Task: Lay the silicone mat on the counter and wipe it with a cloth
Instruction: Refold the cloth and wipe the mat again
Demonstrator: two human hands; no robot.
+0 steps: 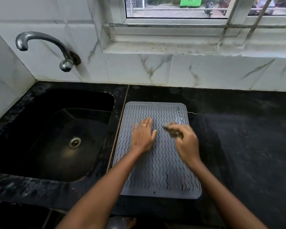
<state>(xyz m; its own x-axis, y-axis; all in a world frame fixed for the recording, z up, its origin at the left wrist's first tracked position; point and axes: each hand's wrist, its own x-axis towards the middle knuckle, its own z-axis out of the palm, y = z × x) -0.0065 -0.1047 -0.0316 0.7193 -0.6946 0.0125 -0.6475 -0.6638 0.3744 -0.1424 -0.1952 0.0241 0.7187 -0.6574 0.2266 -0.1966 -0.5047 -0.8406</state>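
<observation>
**Grey mat flat on the black counter, one hand pinning it, the other holding the cloth**

So the silicone mat [157, 166] is lying flat on the dark counter [238, 138], just right of the sink [53, 134], with its left edge running along the thin seam beside the basin. It's a grey rectangle with wavy ridges all over, its long side running from near to far, and a little notch in the far edge.

The left hand [143, 136] is spread palm down on the far-left part of the mat, fingers [147, 123] straight and pointing away, flat against the ridges. There's a ring on one of them. It isn't curled round anything, just resting on the surface.

The right hand [186, 142] is just beside it to the right, over the far-right part of the mat. Its fingers are curled round a small bunched-up cloth [172, 130], greyish-brown, which pokes out to the far left of the knuckles toward the left hand. That hand and the cloth are blurry, so I can't tell for sure whether the cloth is touching the mat or sitting just above it. A shiny patch shows on the mat just beyond the cloth.

Other stuff: a curved metal tap [45, 45] comes out of the marble-look tiled wall above the sink, a metal drain [74, 142] sits in the basin, and there's a window [177, 7] over the far side of the counter.
</observation>
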